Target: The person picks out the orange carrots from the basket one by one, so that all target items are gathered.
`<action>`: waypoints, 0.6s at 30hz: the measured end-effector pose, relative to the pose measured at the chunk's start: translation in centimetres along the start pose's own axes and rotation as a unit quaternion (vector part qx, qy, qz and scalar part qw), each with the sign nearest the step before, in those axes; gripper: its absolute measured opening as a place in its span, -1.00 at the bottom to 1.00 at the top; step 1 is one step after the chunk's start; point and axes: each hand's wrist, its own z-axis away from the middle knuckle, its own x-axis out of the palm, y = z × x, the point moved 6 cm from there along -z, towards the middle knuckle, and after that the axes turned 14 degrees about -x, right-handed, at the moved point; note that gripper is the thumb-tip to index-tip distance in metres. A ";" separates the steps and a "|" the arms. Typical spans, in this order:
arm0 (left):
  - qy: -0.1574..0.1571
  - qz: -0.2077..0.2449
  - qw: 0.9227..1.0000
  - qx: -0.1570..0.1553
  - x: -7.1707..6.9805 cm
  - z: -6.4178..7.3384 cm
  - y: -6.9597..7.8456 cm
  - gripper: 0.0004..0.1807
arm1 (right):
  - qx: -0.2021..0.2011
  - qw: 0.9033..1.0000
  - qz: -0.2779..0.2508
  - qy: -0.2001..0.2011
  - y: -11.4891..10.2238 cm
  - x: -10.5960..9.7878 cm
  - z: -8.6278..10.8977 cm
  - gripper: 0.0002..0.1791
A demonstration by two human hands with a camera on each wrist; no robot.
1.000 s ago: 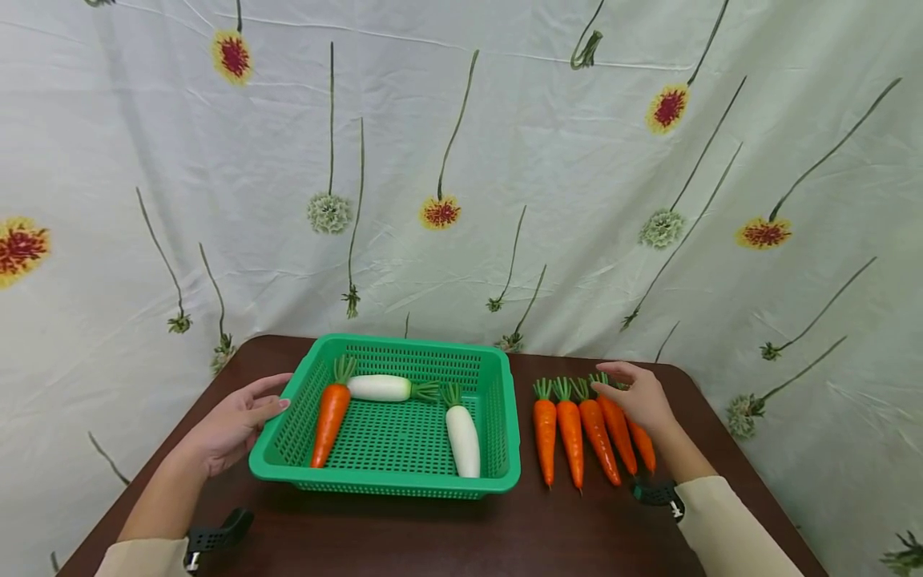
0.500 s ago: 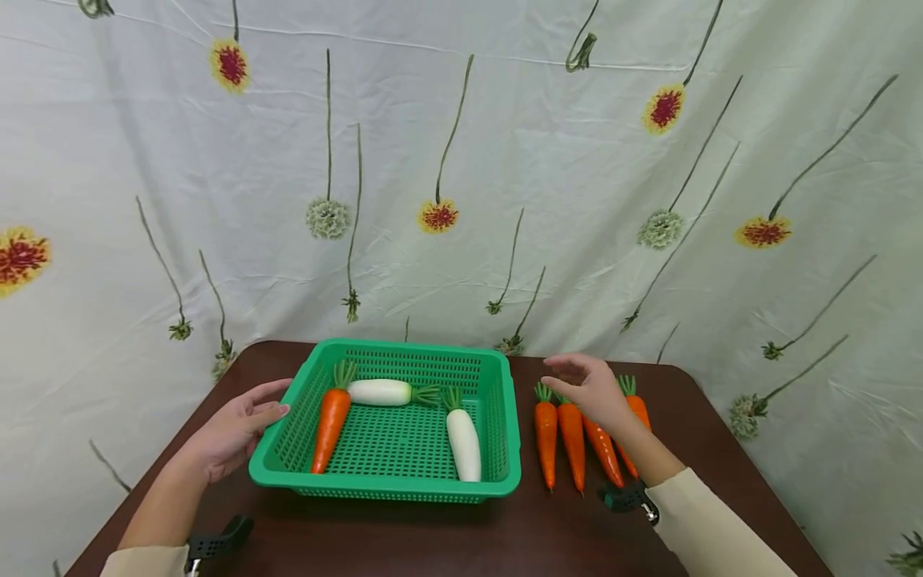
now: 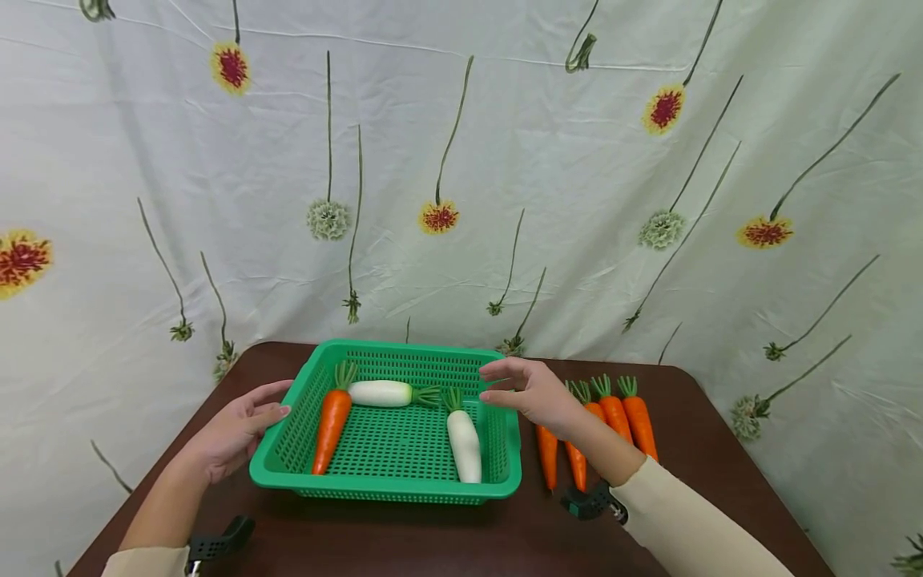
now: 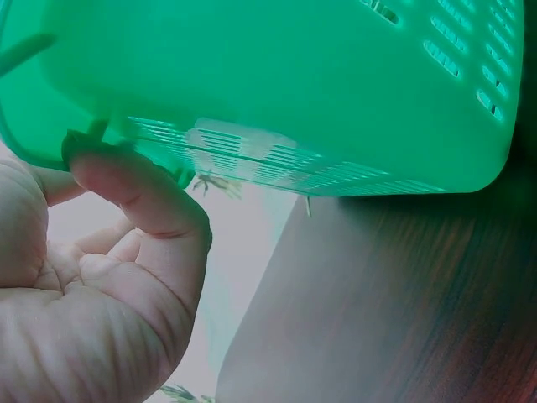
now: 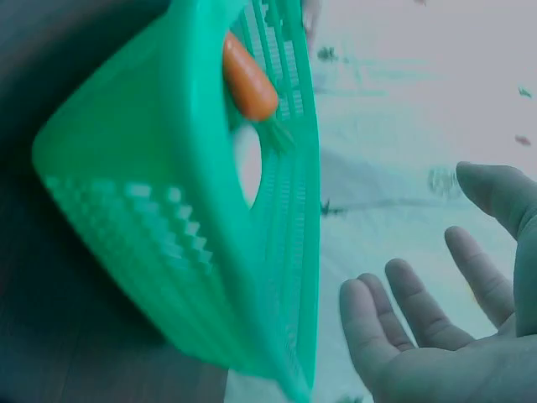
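A green plastic basket (image 3: 389, 487) stands on the dark table, holding one carrot (image 3: 332, 429) and two white radishes (image 3: 465, 449). My left hand (image 3: 238, 429) is at the basket's left rim, with thumb and index fingertips touching its outer side; the left wrist view shows the thumb (image 4: 143, 189) against the green plastic. Over the basket's right rim hovers my right hand (image 3: 537, 393), fingers relaxed and parted, nothing in them. In the right wrist view that hand (image 5: 445, 319) is apart from the basket wall. Several carrots (image 3: 638, 417) lie in a row right of the basket, partly hidden by the right forearm.
The brown wooden table (image 3: 404, 537) extends in front of the basket. A white cloth (image 3: 404, 160) printed with flowers hangs behind the table and along its sides. Dark wrist straps (image 3: 594, 501) sit on both forearms.
From above the carrots at the right, my right hand has moved left to the basket's right rim, uncovering the right-hand carrots. My left hand and the basket look the same.
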 end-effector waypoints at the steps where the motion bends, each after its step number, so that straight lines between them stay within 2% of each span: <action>1: 0.001 0.000 1.000 0.000 0.0 0.0 0.0 -0.19 | 0.001 1.000 -0.003 -0.006 -0.2 0.4 -0.1 -0.50; 9: 0.000 0.002 1.000 0.000 0.0 0.1 0.0 -0.19 | 0.001 0.999 -0.023 -0.029 -0.6 2.8 -1.5 -0.51; 18: -0.002 0.002 1.000 0.004 0.1 0.2 0.0 -0.21 | 0.019 0.997 -0.060 -0.046 -0.9 5.6 -2.9 -0.48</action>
